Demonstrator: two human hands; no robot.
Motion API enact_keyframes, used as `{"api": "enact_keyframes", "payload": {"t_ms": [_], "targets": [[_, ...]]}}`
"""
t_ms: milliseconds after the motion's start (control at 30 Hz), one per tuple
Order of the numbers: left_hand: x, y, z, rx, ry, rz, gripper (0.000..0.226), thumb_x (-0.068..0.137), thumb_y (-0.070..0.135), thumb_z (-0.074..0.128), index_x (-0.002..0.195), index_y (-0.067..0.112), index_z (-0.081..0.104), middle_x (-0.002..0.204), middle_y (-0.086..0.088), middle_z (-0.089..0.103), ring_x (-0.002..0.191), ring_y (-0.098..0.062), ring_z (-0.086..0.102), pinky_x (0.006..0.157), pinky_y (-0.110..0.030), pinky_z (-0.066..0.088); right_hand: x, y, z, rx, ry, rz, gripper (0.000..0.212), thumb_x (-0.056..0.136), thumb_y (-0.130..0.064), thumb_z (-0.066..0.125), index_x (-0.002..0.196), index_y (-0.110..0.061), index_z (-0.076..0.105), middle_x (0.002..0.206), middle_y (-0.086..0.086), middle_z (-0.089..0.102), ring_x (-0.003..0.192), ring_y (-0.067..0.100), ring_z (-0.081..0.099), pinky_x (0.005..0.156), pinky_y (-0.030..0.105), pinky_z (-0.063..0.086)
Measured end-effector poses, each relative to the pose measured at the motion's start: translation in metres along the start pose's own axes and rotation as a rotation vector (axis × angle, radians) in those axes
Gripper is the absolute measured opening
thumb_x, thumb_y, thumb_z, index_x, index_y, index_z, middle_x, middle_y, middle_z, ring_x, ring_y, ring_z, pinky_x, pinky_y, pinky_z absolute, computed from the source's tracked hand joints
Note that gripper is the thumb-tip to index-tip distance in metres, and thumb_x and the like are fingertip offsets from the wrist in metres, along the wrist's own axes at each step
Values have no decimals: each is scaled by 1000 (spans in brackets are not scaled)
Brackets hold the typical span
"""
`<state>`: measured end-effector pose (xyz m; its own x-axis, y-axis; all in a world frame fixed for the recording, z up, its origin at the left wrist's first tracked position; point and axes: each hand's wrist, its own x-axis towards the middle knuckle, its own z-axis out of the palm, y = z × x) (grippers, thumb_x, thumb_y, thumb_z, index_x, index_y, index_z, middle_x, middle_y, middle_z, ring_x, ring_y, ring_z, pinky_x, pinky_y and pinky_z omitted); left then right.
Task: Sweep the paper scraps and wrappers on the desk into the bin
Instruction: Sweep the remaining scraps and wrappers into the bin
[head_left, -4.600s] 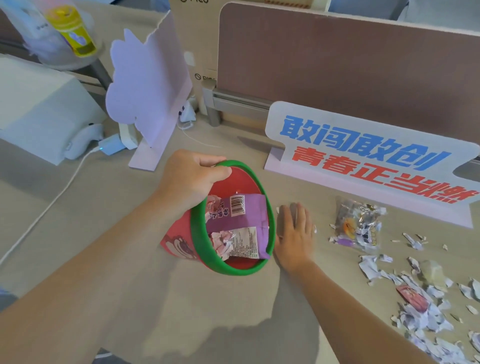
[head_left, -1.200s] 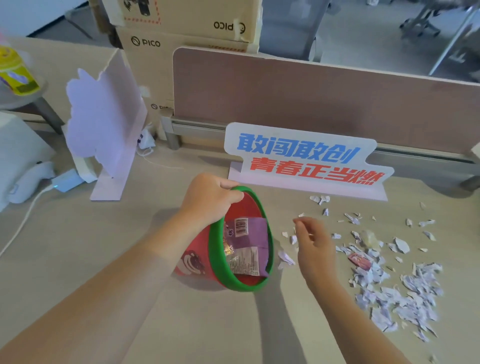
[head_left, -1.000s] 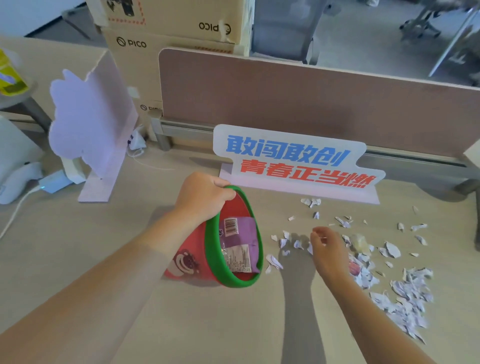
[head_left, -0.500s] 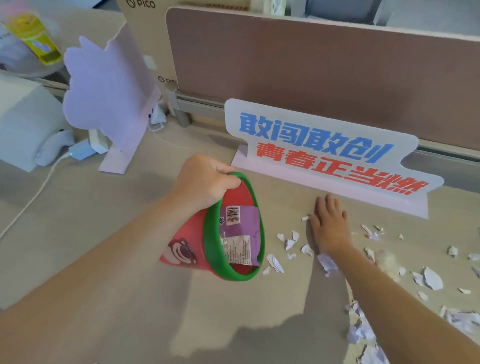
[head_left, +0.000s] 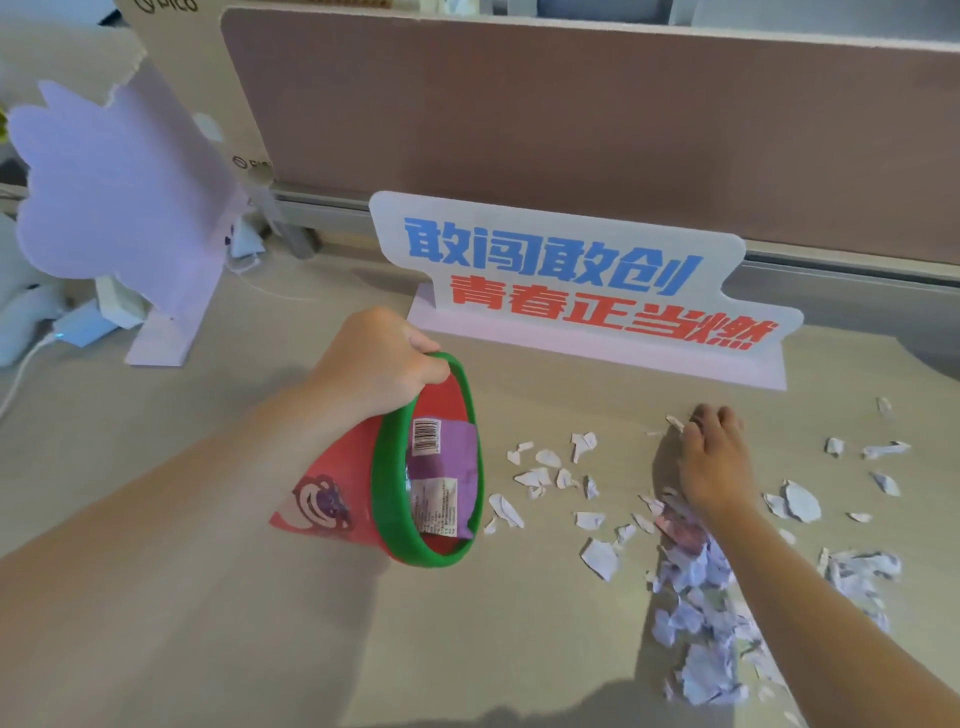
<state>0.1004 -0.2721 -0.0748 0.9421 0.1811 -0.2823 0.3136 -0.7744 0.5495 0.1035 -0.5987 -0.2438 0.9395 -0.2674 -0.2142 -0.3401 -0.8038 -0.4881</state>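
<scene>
Left hand (head_left: 382, 364) still grips the green rim of the bin (head_left: 387, 499). The bin lies tipped on its side on the counter (head_left: 519, 649), mouth facing 3 o'clock, same as half a second ago. Purple wrapper (head_left: 449, 457) sits inside it.

Right hand (head_left: 719, 462) is what changed. It was flat, fingers straight, just beside the bin mouth. Now I see it well out at 3 o'clock of the bin, fingers bent, tips down on the counter. I can't tell if it pinches anything.

Loose paper scraps (head_left: 540, 475) lie between the bin mouth and that hand. The bigger scrap heap (head_left: 696, 597) is at 4 o'clock of the bin, partly under the right forearm, with a reddish wrapper (head_left: 680, 527) just beside the wrist. Slogan sign (head_left: 571, 280) stands at 12 o'clock.
</scene>
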Motion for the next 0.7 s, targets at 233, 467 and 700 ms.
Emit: {"api": "enact_keyframes", "payload": {"t_ms": [233, 467, 700], "targets": [[-11, -5, -5, 20, 55, 28, 15, 74, 21, 72, 83, 11, 77, 80, -17, 74, 78, -25, 67, 77, -34, 49, -42, -51, 55, -241, -251, -425, 59, 95, -35, 7, 144, -8, 21, 155, 9, 16, 143, 32, 10, 116, 36, 9], [-24, -8, -1, 33, 40, 44, 18, 74, 20, 72, 91, 15, 77, 76, -11, 72, 72, -12, 59, 63, -16, 43, -83, -47, 23, 167, -117, -371, 51, 95, -39, 26, 142, -20, 34, 152, 0, 31, 142, 16, 20, 115, 33, 13], [-35, -9, -1, -23, 41, 50, 20, 75, 18, 72, 94, 16, 76, 82, -5, 75, 74, -16, 66, 62, -11, 41, -131, 40, 8, 11, 122, 79, 68, 83, -57, 16, 138, -24, 38, 152, 10, 26, 140, 29, 17, 115, 49, 16]]}}
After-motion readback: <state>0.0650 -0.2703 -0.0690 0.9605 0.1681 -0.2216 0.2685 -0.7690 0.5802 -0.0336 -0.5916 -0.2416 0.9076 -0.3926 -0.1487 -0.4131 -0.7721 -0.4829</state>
